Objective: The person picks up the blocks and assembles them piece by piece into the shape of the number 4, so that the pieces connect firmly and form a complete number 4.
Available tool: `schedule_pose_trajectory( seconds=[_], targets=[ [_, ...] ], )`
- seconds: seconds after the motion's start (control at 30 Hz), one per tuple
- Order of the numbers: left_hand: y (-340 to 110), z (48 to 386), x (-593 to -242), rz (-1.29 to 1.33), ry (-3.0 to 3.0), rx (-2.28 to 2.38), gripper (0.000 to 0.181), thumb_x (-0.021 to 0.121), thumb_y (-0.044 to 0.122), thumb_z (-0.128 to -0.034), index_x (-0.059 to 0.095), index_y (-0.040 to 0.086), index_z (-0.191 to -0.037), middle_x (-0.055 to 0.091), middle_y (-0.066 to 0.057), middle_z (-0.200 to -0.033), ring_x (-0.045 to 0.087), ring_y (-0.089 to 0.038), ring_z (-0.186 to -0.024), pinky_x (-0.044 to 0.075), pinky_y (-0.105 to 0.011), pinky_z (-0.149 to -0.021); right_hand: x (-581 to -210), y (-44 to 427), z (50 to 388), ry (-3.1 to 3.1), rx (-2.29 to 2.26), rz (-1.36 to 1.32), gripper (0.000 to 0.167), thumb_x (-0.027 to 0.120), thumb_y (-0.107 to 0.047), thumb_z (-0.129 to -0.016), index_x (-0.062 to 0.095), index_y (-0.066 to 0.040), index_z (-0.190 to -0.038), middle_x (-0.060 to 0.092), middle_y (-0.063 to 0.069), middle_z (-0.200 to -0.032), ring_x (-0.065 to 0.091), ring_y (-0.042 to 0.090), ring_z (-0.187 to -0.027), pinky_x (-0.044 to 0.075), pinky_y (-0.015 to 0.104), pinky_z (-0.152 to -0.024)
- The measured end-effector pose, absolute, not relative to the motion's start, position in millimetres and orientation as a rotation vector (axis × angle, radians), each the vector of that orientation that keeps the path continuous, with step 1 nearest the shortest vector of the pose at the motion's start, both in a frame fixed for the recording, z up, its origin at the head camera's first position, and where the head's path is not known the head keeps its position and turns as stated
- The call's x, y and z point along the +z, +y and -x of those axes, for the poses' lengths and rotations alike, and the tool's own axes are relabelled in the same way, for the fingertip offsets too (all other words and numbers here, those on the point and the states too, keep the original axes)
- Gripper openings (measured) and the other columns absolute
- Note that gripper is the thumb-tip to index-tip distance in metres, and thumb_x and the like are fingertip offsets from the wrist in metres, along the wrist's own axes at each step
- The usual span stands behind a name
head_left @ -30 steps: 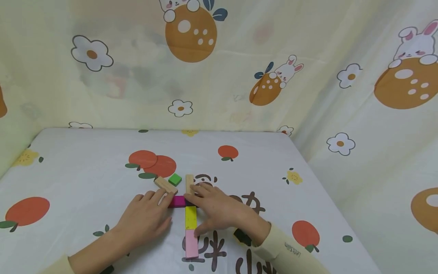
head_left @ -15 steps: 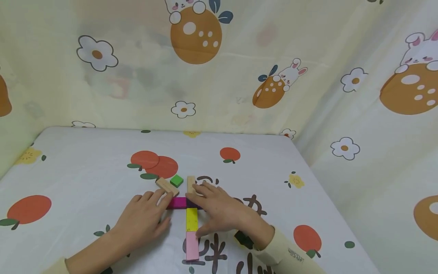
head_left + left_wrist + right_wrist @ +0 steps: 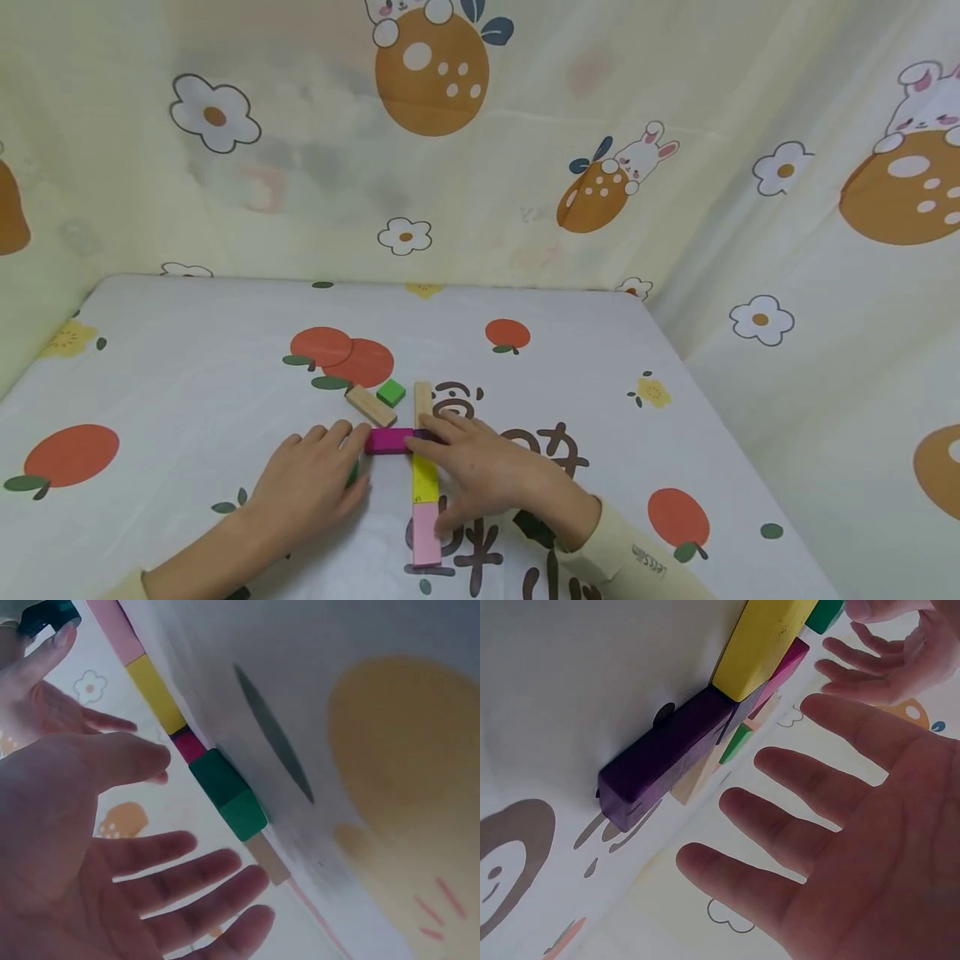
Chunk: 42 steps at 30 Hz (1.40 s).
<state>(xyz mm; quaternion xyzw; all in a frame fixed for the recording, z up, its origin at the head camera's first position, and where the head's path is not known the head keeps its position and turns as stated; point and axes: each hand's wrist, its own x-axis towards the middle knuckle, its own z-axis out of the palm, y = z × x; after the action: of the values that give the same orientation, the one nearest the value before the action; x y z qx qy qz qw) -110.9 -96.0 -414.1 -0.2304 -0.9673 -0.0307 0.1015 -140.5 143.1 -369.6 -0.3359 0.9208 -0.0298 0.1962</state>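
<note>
My left hand (image 3: 311,475) hovers over a dark green block (image 3: 229,795), its index fingertip at the left end of a magenta block (image 3: 388,441). In the left wrist view its fingers are spread and fairly straight. Across the layout, my right hand (image 3: 487,467) has extended fingers over a dark purple block (image 3: 667,757), largely hidden in the head view. Its thumb is by a pink block (image 3: 427,533). A yellow block (image 3: 425,479) joins the pink one in a column, topped by a plain wooden block (image 3: 423,400).
Another wooden block (image 3: 371,406) lies slanted behind the magenta one, beside a small bright green block (image 3: 391,392). A dark piece (image 3: 534,527) shows partly under my right wrist. The patterned tablecloth (image 3: 585,350) meets a hanging curtain (image 3: 300,208) at the back.
My left hand has drawn slightly left, uncovering more of the magenta block's left end and part of the dark green block. The right hand stays about where it was; the head view has shifted slightly.
</note>
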Motion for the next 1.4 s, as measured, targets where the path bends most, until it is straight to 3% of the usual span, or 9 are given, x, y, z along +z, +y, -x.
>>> schedule_pose_trajectory(
  seconds=[0.23,0.7,1.4],
  targets=[
    [-94.8,109.3,-416.5,0.703,-2.935,-0.077,0.033,0.084,0.034,-0.0823,0.069,0.011,-0.101,0.062,-0.001,-0.087,0.056,-0.018,-0.074,0.055,-0.036,-0.068,-372.6,142.0,138.5,2.574,-0.079,0.937,0.100,0.088,-0.053,-0.075,0.040,-0.031,-0.160,0.026,0.000,-0.172,0.024,0.030,-0.159,0.030,0.053,-0.125],
    [-93.9,110.2,-418.0,0.709,-2.952,-0.029,0.041,0.091,0.033,-0.0775,0.071,0.012,-0.106,0.066,-0.002,-0.088,0.060,-0.017,-0.074,0.056,-0.033,-0.067,-375.2,140.8,137.9,2.567,-0.053,0.895,0.096,0.089,-0.047,-0.077,0.042,-0.030,-0.159,0.028,0.000,-0.171,0.027,0.027,-0.158,0.031,0.049,-0.125],
    [-100.4,115.3,-415.8,0.702,-2.928,-0.040,0.036,0.089,0.030,-0.0801,0.071,0.012,-0.105,0.065,-0.002,-0.088,0.062,-0.018,-0.074,0.055,-0.033,-0.065,-383.1,134.6,140.6,2.576,-0.040,0.980,0.097,0.085,-0.057,-0.077,0.042,-0.028,-0.159,0.030,0.004,-0.170,0.030,0.029,-0.156,0.031,0.047,-0.125]
  ],
)
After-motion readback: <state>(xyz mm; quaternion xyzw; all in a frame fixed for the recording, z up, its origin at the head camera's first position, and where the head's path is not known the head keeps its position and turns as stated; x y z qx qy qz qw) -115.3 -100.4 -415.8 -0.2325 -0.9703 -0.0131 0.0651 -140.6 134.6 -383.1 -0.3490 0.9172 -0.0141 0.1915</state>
